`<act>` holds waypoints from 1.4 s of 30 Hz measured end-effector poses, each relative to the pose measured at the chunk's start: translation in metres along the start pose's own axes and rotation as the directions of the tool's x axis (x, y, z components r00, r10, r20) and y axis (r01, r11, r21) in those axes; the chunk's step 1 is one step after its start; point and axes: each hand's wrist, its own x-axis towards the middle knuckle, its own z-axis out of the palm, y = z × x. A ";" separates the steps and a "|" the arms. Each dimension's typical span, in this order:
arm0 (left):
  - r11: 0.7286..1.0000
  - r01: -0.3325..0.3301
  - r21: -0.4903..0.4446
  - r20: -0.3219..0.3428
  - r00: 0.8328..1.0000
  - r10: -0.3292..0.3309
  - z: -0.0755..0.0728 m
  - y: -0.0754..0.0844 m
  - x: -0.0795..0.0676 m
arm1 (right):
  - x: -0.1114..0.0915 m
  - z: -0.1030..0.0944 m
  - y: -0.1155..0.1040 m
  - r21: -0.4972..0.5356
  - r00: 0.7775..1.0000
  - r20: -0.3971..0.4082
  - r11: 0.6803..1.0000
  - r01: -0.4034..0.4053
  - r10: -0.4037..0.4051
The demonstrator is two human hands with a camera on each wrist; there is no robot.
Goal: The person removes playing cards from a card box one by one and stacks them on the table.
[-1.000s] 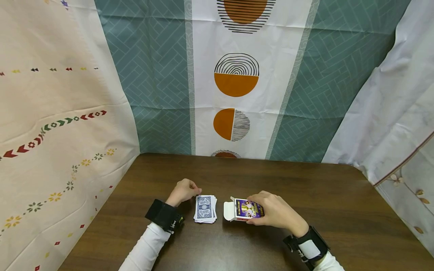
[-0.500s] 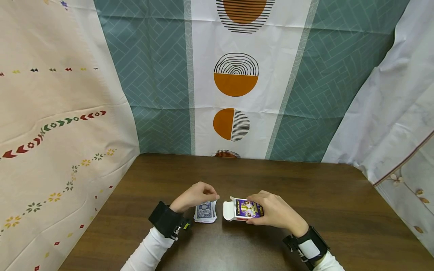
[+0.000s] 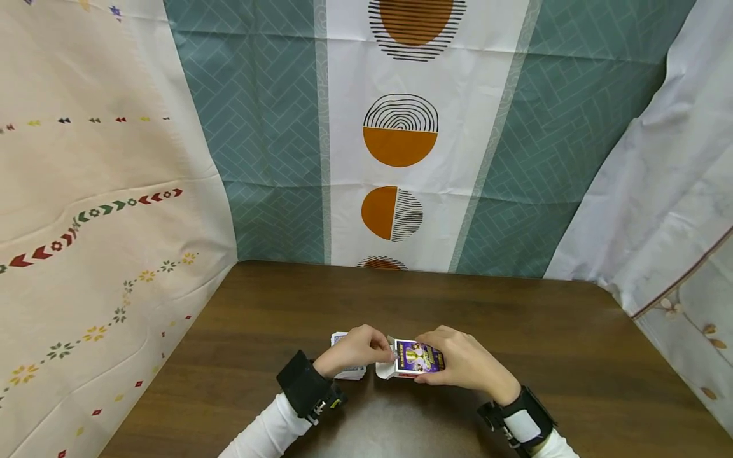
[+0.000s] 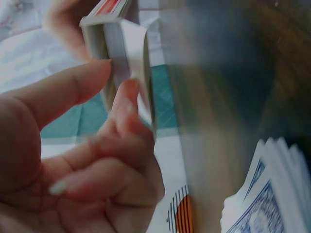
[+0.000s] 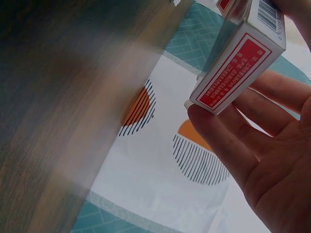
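Note:
A small purple-fronted playing card box [image 3: 422,357] lies on its side above the table, its flap end facing left. My right hand [image 3: 466,361] grips it by the far end, thumb on the near edge and fingers on the far edge. My left hand [image 3: 357,351] reaches to the box's open mouth. In the left wrist view its thumb and index finger [image 4: 128,90] are at the opening, slightly apart, beside a pale stack inside; contact with that stack is unclear. Under the left hand, partly hidden, lies a pile of blue-backed playing cards [image 3: 350,374], fanned slightly in the left wrist view.
The brown wooden table [image 3: 515,318] carries the cards. Behind it hangs a white and teal patterned curtain [image 3: 275,159], with cream cloth [image 3: 114,222] on the left and white cloth [image 3: 641,178] on the right.
My left hand has moved right from the far left corner of the card pile, across it, to the box's mouth. The right hand and the box have stayed nearly in place.

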 end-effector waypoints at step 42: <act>0.979 0.065 -0.196 0.120 0.992 -0.042 -0.028 -0.007 -0.006 | 0.001 -0.003 0.002 -0.014 1.000 -0.026 1.000 -0.015 0.015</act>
